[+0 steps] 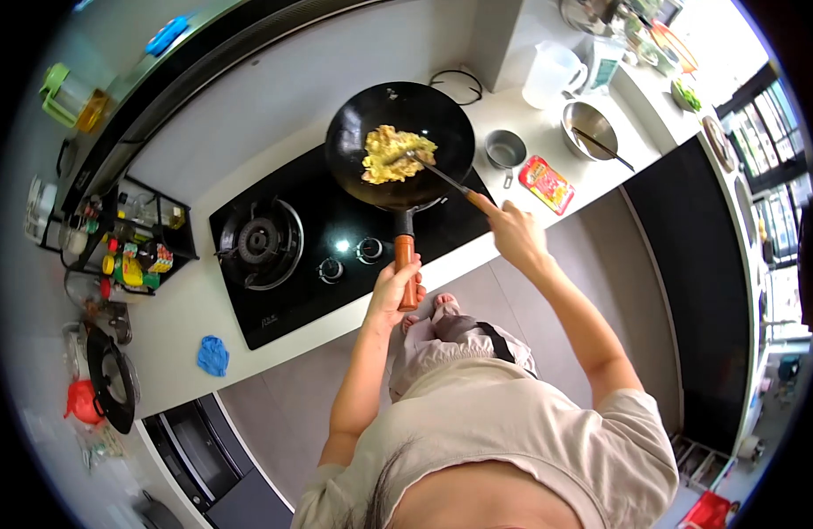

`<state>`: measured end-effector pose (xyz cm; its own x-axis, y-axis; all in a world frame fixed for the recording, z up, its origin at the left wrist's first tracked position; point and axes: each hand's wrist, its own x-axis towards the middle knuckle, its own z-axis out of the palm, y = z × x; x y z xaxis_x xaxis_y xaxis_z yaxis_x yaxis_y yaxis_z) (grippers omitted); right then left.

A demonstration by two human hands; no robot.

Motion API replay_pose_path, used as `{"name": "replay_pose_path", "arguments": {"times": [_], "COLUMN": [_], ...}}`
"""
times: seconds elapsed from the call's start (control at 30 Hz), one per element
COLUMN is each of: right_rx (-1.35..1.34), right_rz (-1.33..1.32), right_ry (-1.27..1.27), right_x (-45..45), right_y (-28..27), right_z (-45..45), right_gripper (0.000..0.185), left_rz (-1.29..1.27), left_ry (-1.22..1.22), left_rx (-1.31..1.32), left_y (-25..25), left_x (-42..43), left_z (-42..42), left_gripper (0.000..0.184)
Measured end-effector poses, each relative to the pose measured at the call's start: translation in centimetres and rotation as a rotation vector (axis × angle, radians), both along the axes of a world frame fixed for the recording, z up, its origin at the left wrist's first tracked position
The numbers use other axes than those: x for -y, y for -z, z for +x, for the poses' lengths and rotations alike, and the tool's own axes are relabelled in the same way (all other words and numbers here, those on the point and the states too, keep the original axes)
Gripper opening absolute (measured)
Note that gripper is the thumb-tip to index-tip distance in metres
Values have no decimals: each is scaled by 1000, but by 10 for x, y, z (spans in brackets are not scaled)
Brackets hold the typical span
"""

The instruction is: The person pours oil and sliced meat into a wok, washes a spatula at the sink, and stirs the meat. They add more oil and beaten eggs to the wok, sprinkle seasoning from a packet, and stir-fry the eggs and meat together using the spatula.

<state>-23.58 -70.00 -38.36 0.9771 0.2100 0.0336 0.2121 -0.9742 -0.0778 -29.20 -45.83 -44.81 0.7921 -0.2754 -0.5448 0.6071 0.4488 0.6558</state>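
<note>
A black wok (349,132) sits over the right side of the black gas cooktop (292,203). My left hand (396,289) is wrapped round the wok's reddish wooden handle (406,256). Inside the wok lies a heap of yellow, scrambled-egg-like food (391,150) with browner bits in it. My right hand (516,233) grips the wooden handle of a long metal spatula (446,178). The spatula's head rests in the food and is partly covered by it.
Right of the wok are a small grey pot (505,148), a red packet (547,185), a steel bowl (590,130) with a utensil across it, and a white jug (552,76). A bare burner (258,242), a blue cloth (212,355) and a spice rack (151,234) are on the left.
</note>
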Motion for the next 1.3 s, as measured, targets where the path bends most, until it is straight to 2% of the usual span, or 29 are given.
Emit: {"name": "replay_pose_path", "arguments": {"times": [0.1,0.17,0.23,0.27,0.37,0.4,0.43,0.47,0.53,0.6,0.67,0.7,0.8,0.83,0.93,1.03,1.1,1.17,1.2,1.27,1.3], "right_rx": [63,23,-53,-75,-170,-162,-670,-585,-403,-21,14,17,14,-7,-368,-361,-370,-351,-375,-416,-385], "right_rz": [71,76,187,264,630,769,967,1163,994,551,554,458,323,372,356,595,871,1178,1194,1219,1150], "right_ry": [60,20,22,25,-85,-135,129,127,165,262,406,372,397,359,466,423,326,264,213,107,51], "right_x": [-16,-12,0,5,32,42,56,76,135,202,238,252,257,259,263,278,290,294,293,296,296], "right_y": [31,29,29,25,40,51,11,30,78,150,159,174,191,192,162,172,172,166,146,99,79], "right_z": [3,-9,-15,-17,-10,-5,-1,4,37,75,102,113,128,130,134,134,129,117,110,97,92], "right_gripper": [58,66,63,61,52,51,52,50,46,51,59,72,84,90,82,62,49,32,32,32,34], "left_rz": [-43,-55,-150,-258,-366,-302,-283,-265,-205,-130,-43,-2,62,91,143,209,320,634,788,1204,1250], "left_ry": [-18,-33,-52,-84,-173,-204,-212,-225,-202,-172,-134,-95,-9,14,51,54,53,42,40,-87,-129], "left_rx": [-22,-2,3,-30,-126,-138,-199,-260,-359,-426,-467,-438,-351,-326,-238,-145,-40,288,454,936,985], "left_y": [-3,-3,7,11,41,64,76,87,114,120,113,106,84,77,55,46,44,40,34,-15,-35], "left_x": [1,1,0,0,6,8,13,22,45,77,131,156,227,247,290,317,328,334,338,346,349], "left_z": [-1,-3,-9,-13,-25,-30,-32,-33,-38,-34,-27,-24,-7,-1,15,23,29,42,51,76,90], "left_gripper": [36,47,65,68,68,60,52,45,34,27,23,24,23,23,24,24,25,31,34,47,50]}}
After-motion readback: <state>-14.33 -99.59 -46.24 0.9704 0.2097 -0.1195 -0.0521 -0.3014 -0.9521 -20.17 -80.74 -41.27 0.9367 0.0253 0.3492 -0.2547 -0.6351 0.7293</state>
